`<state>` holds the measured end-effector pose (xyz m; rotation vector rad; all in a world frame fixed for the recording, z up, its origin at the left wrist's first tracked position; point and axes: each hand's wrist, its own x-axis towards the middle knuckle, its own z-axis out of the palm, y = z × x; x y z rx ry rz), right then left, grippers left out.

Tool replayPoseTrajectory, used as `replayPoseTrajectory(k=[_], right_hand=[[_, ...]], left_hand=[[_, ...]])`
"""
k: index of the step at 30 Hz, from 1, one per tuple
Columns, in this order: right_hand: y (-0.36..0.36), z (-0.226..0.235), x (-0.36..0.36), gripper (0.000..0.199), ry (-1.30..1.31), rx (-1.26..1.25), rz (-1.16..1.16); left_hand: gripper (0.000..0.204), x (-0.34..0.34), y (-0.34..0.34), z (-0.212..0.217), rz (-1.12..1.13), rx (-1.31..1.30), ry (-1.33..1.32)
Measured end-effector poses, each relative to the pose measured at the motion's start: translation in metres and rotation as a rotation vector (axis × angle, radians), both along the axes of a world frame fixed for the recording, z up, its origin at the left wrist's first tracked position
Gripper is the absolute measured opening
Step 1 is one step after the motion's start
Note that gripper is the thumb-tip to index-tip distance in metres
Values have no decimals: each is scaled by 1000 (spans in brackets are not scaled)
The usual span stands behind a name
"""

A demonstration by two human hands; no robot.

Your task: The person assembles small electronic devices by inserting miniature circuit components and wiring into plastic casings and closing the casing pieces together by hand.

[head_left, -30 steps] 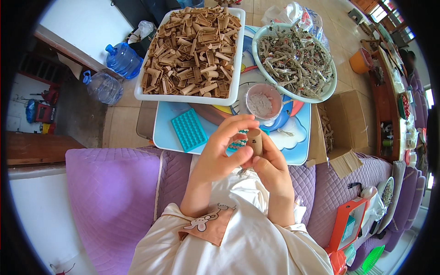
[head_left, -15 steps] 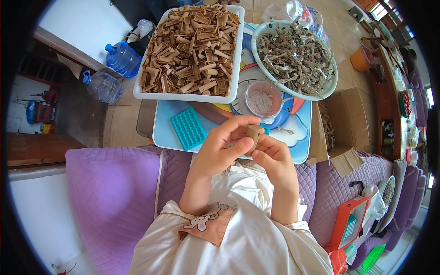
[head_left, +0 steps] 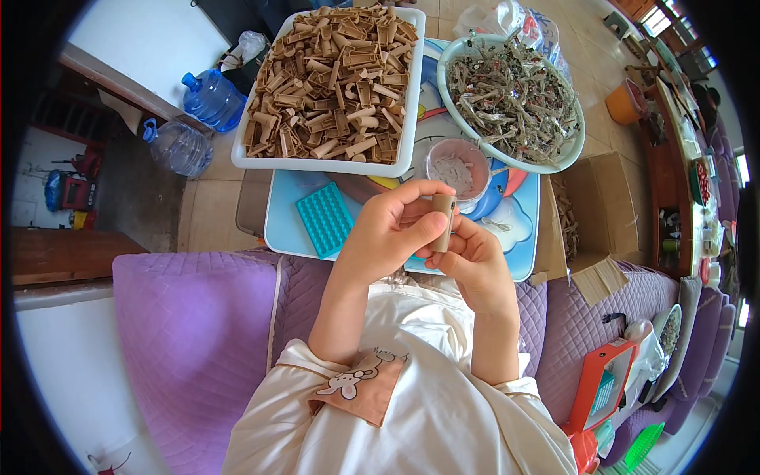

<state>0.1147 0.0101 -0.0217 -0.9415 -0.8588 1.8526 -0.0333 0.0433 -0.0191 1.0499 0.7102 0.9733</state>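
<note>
My left hand (head_left: 393, 229) and my right hand (head_left: 469, 259) meet in front of my chest, both gripping a small tan plastic piece (head_left: 443, 220) held upright between the fingertips. Just beyond them on the light blue table (head_left: 285, 229) sits a small pink cup (head_left: 457, 169) with pale bits inside and a teal studded block (head_left: 324, 218). Farther off stands a white tray (head_left: 328, 165) heaped with tan plastic pieces, and to its right a white bowl (head_left: 576, 146) full of thin greyish metal parts.
Two blue water bottles (head_left: 198, 119) lie on the tiled floor at the left. An open cardboard box (head_left: 594, 222) sits right of the table. I sit on a purple quilted sofa (head_left: 198, 332); an orange case (head_left: 602, 384) lies at my right.
My hands have lifted slightly toward the table, and the tan piece now stands upright between the fingertips instead of lying cupped in them.
</note>
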Motion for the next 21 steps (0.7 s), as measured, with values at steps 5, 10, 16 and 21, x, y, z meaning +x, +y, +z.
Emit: replayPoseTrajectory(k=[5,10,16,21], right_hand=[[0,8,0,32,41,72,-40],[-4,18,2,29,4,192,-208],[-9,22,-3,26,-319,578,-245],[-17,18,-2,27,-346,706,-300]], left_hand=[[34,1,3,-10,57,-34,-217],[31,0,-8,-11,199,103,-216],[33,1,-27,2,145,331,271],[31,-6,-31,3,18,353,176]])
